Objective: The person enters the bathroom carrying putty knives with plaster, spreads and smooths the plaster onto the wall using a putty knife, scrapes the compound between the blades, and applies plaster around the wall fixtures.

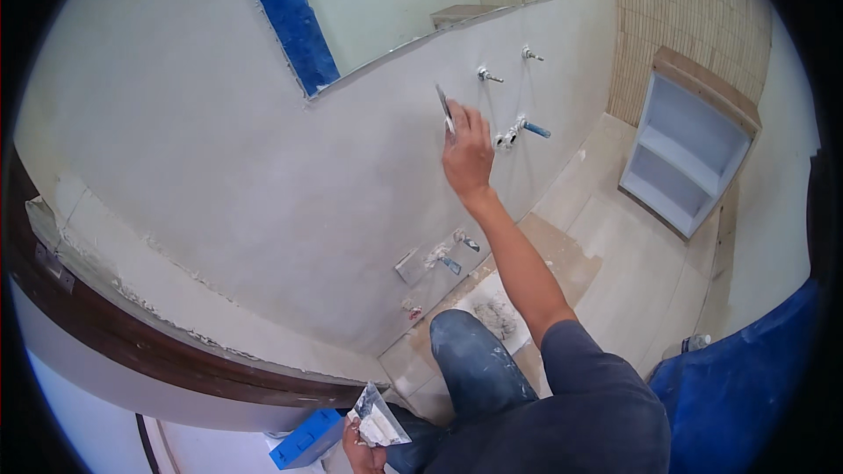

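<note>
My right hand (468, 156) is raised in front of the pale plastered wall (263, 158), fingers closed round a thin putty knife (443, 105). Its blade is seen nearly edge-on, close to the wall; I cannot tell whether it touches. Low down near my bent knee, my left hand (360, 452) grips a wide, triangular scraper (379, 420) with white filler on its blade. The lower part of that hand is cut off by the picture's edge.
Pipe fittings (488, 75) and a blue plug (536, 129) stick out of the wall. Above hangs a mirror (395, 0) with a blue strip. An open shelf unit (689, 142) stands at right. A blue box (307, 439) lies lower left; blue sheeting (746, 386) is lower right.
</note>
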Motion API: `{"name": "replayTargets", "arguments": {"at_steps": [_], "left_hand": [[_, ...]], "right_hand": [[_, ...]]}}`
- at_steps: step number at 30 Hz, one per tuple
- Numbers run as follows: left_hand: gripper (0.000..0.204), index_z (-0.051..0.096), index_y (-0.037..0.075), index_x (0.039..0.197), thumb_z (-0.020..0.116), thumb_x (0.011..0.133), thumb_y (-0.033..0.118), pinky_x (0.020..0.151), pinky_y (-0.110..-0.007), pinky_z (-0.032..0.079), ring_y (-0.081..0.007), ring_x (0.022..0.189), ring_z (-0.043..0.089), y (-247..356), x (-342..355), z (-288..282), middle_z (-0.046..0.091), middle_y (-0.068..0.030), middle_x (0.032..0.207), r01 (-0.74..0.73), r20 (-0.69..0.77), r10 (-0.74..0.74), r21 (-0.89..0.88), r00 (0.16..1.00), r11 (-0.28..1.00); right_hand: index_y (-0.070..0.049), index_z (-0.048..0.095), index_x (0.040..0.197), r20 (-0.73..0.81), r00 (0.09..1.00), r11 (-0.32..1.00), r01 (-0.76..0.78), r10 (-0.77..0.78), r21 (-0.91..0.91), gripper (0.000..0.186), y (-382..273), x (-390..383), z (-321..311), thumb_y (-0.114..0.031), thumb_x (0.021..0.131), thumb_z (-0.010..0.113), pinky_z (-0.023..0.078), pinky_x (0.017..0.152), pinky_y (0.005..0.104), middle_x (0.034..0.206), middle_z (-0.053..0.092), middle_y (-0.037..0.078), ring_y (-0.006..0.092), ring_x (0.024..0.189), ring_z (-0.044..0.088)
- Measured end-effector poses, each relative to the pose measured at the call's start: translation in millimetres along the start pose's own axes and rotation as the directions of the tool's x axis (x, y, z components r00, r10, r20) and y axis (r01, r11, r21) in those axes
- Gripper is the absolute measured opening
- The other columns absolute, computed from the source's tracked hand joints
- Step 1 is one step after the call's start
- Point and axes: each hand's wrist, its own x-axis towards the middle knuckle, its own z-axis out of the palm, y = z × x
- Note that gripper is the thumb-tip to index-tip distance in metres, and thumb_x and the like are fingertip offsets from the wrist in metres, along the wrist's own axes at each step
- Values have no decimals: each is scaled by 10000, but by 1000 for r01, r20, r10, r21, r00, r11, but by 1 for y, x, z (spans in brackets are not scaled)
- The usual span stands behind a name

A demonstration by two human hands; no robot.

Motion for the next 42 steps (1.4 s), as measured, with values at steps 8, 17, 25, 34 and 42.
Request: {"name": "replayTargets", "arguments": {"at_steps": [8, 17, 25, 34, 42], "left_hand": [[390, 567, 33, 1339, 471, 989, 176, 968, -468, 583, -297, 1084, 710, -12, 7, 8, 698, -125, 1216, 14, 16, -13, -25, 1000, 1000], [415, 559, 35, 1355, 470, 976, 177, 987, -439, 566, -286, 1120, 696, -8, 9, 23, 689, -120, 1243, 3, 29, -4, 33, 1000, 999], [428, 561, 52, 1376, 482, 979, 190, 986, -440, 565, -279, 1122, 694, -4, 1, 22, 687, -107, 1252, -4, 48, 3, 24, 999, 1000], [411, 565, 38, 1351, 485, 977, 186, 992, -433, 561, -281, 1111, 696, -5, 6, 23, 692, -116, 1225, -14, 31, 12, 37, 999, 999], [402, 568, 34, 1335, 482, 972, 183, 1002, -440, 548, -286, 1116, 691, 6, -5, 32, 683, -123, 1236, -7, 19, 6, 24, 1000, 1000]], "right_hand": [[-94, 535, 1453, -119, 987, 990, 95, -107, -105, 635, -22, -8, 66, -70, 839, 694, 543, 909, 443, 1290, 560, 138, 389, 1108, 564], [-72, 593, 1362, 74, 963, 966, -259, 259, -3, 396, -5, -32, 9, -273, 1023, 560, 528, 880, 499, 1251, 609, 148, 363, 1116, 606], [-53, 570, 1387, 63, 874, 876, -481, 481, -14, 422, 13, 31, 45, -309, 1054, 524, 494, 960, 513, 1258, 582, 151, 387, 1160, 574], [-111, 649, 1333, 129, 957, 965, 255, -261, 62, 437, -83, -36, 31, -133, 897, 665, 506, 888, 451, 1118, 600, 98, 312, 1058, 591], [-310, 703, 1315, -69, 765, 766, 631, -640, -122, 534, 39, 56, 10, -60, 845, 659, 471, 929, 366, 1214, 629, 7, 221, 1086, 591]]}}
